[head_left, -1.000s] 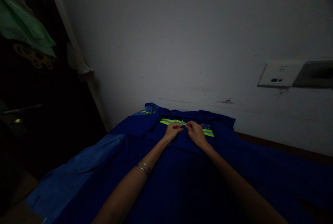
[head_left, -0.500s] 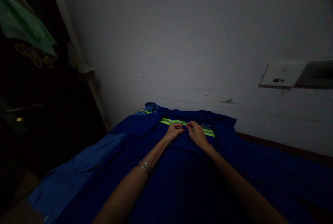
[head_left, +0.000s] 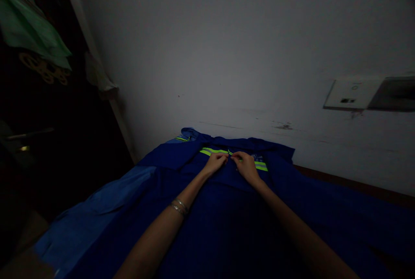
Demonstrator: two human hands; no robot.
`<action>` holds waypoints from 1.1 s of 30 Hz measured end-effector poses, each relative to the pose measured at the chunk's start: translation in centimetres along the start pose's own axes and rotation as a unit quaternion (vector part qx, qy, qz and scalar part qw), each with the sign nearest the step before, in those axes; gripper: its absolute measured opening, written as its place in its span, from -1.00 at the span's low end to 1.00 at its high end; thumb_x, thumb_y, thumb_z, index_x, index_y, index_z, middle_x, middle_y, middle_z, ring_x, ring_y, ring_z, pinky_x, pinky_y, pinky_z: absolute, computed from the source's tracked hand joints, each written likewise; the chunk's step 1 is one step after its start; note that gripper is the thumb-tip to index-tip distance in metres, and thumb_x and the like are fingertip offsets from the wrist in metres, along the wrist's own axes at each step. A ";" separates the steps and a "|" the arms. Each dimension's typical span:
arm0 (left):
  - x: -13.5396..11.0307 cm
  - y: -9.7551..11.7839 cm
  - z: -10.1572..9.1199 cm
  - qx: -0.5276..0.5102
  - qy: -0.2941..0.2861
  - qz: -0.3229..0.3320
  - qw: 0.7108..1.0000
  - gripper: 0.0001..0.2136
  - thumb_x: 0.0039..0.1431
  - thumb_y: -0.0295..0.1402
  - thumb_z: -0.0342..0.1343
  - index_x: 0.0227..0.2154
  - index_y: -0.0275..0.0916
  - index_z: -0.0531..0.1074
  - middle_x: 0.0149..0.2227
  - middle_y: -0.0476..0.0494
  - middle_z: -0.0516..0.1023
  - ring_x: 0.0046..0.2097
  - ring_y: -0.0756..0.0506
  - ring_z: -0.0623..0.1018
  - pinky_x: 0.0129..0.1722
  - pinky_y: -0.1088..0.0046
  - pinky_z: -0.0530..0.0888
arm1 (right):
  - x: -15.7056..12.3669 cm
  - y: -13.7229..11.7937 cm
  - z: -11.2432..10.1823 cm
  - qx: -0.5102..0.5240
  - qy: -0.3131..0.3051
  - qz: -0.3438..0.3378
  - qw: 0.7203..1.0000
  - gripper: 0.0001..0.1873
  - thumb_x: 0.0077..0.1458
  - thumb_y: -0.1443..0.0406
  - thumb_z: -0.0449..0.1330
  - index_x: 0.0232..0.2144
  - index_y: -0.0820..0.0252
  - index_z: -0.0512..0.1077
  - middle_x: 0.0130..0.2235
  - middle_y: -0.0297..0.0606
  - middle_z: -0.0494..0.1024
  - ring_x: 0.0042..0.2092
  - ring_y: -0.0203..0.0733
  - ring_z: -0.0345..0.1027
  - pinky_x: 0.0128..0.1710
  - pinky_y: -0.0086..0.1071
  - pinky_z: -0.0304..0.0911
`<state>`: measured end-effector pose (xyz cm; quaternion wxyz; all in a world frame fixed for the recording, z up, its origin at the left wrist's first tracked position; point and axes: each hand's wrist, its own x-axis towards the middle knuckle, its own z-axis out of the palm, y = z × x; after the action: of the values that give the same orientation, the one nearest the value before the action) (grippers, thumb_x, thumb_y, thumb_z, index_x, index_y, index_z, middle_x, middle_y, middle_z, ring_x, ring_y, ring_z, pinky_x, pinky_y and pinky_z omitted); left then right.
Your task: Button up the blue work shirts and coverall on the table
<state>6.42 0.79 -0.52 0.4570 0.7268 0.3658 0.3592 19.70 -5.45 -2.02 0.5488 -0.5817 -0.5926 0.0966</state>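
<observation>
A dark blue work jacket [head_left: 181,155] with a yellow-green and grey reflective stripe [head_left: 261,166] lies spread out in front of me. My left hand [head_left: 216,163], a metal bracelet on its wrist, pinches the jacket's front edge near the middle of the stripe. Close beside it, my right hand [head_left: 245,166] pinches the facing edge, thumb and forefinger together. The fingertips nearly meet at the front opening. Any button or fastener between them is too small and dark to make out.
Lighter blue cloth [head_left: 97,210] lies on the left. Behind the jacket rises a white wall [head_left: 227,62] with a socket plate [head_left: 352,94] at right. A dark door with a handle [head_left: 29,134] and hanging green cloth [head_left: 32,28] stands at left.
Both hands stay at the front opening. The fingers have shifted slightly, and the left fingers are curled in more. The jacket lies as before.
</observation>
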 end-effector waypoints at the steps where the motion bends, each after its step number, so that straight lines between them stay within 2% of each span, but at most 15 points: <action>1: 0.0 0.0 -0.2 0.013 -0.010 0.013 1.000 -0.81 -0.05 -0.43 -0.01 -0.45 -0.36 0.50 -0.58 -0.02 0.44 -0.51 0.06 0.36 -0.47 0.58 0.30 | 0.0 -0.1 0.1 0.029 -0.003 0.039 0.999 -0.85 -0.05 0.33 0.07 -0.42 0.23 0.42 -0.42 -0.23 0.47 -0.44 -0.23 0.36 -0.55 -0.39 0.32; 4: 0.1 -0.1 -0.4 0.031 -0.027 0.023 0.999 -0.82 -0.09 -0.44 0.04 -0.43 -0.35 0.51 -0.52 -0.06 0.49 -0.45 0.01 0.41 -0.43 0.55 0.33 | 0.0 -0.5 0.2 0.095 -0.015 0.121 0.988 -0.84 -0.11 0.35 0.08 -0.42 0.25 0.43 -0.45 -0.25 0.47 -0.53 -0.28 0.35 -0.72 -0.48 0.27; 7: 0.0 -0.5 -0.3 0.043 -0.019 0.010 0.999 -0.82 -0.12 -0.46 0.06 -0.42 -0.33 0.52 -0.49 -0.06 0.52 -0.40 -0.02 0.44 -0.39 0.52 0.36 | 0.1 -0.6 0.3 0.121 -0.012 0.143 0.982 -0.83 -0.15 0.37 0.08 -0.43 0.26 0.43 -0.46 -0.27 0.47 -0.51 -0.28 0.37 -0.73 -0.50 0.29; 12: 0.1 -0.4 -0.1 0.073 0.022 0.030 0.997 -0.84 -0.14 -0.48 0.06 -0.46 -0.32 0.52 -0.44 -0.07 0.54 -0.35 -0.05 0.46 -0.30 0.48 0.37 | 0.2 -1.3 0.0 0.055 -0.022 0.095 0.994 -0.79 -0.17 0.31 0.13 -0.38 0.24 0.42 -0.44 -0.24 0.49 -0.44 -0.24 0.38 -0.69 -0.51 0.26; 16: 0.2 -0.2 -0.1 0.069 0.028 0.023 0.997 -0.86 -0.17 -0.51 0.07 -0.51 -0.33 0.51 -0.45 -0.08 0.54 -0.36 -0.05 0.46 -0.28 0.48 0.37 | 0.4 -1.8 -0.3 -0.062 -0.041 0.001 0.997 -0.74 -0.18 0.25 0.17 -0.37 0.26 0.43 -0.40 -0.20 0.49 -0.35 -0.20 0.36 -0.38 -0.39 0.29; 18: 0.2 -0.2 -0.1 0.069 0.027 0.021 0.997 -0.87 -0.17 -0.51 0.07 -0.53 -0.34 0.51 -0.47 -0.08 0.54 -0.37 -0.05 0.46 -0.29 0.48 0.36 | 0.6 -1.8 -0.3 -0.102 -0.059 -0.029 0.993 -0.67 -0.20 0.25 0.18 -0.31 0.29 0.42 -0.37 -0.18 0.47 -0.33 -0.20 0.35 -0.31 -0.37 0.25; 22: 0.2 -0.2 0.0 0.070 0.029 0.014 0.997 -0.88 -0.15 -0.50 0.07 -0.53 -0.36 0.51 -0.50 -0.08 0.53 -0.40 -0.04 0.46 -0.32 0.48 0.36 | 0.5 -1.5 0.2 -0.138 -0.085 -0.032 0.986 -0.52 -0.23 0.27 0.20 -0.17 0.31 0.34 -0.30 -0.14 0.42 -0.32 -0.21 0.33 -0.31 -0.39 0.21; 26: 0.2 -0.2 0.1 0.063 0.035 0.013 0.997 -0.88 -0.16 -0.51 0.07 -0.53 -0.37 0.50 -0.50 -0.08 0.53 -0.41 -0.02 0.45 -0.33 0.49 0.35 | 0.0 -1.7 0.6 -0.159 -0.074 -0.035 0.984 -0.54 -0.17 0.26 0.17 -0.15 0.29 0.29 -0.24 -0.09 0.37 -0.25 -0.15 0.31 -0.28 -0.37 0.19; 33: 0.6 -1.0 0.0 0.053 0.024 0.023 0.998 -0.89 -0.16 -0.48 0.09 -0.54 -0.36 0.50 -0.49 -0.07 0.53 -0.41 -0.02 0.45 -0.31 0.49 0.35 | -0.3 -1.9 0.5 -0.164 -0.064 -0.035 0.984 -0.58 -0.15 0.45 0.09 -0.13 0.26 0.27 -0.24 -0.10 0.39 -0.23 -0.15 0.30 -0.24 -0.39 0.17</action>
<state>6.51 1.59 -1.40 0.4006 0.7496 0.3785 0.3665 18.12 -6.03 -0.99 0.4095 -0.6357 -0.6542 0.0159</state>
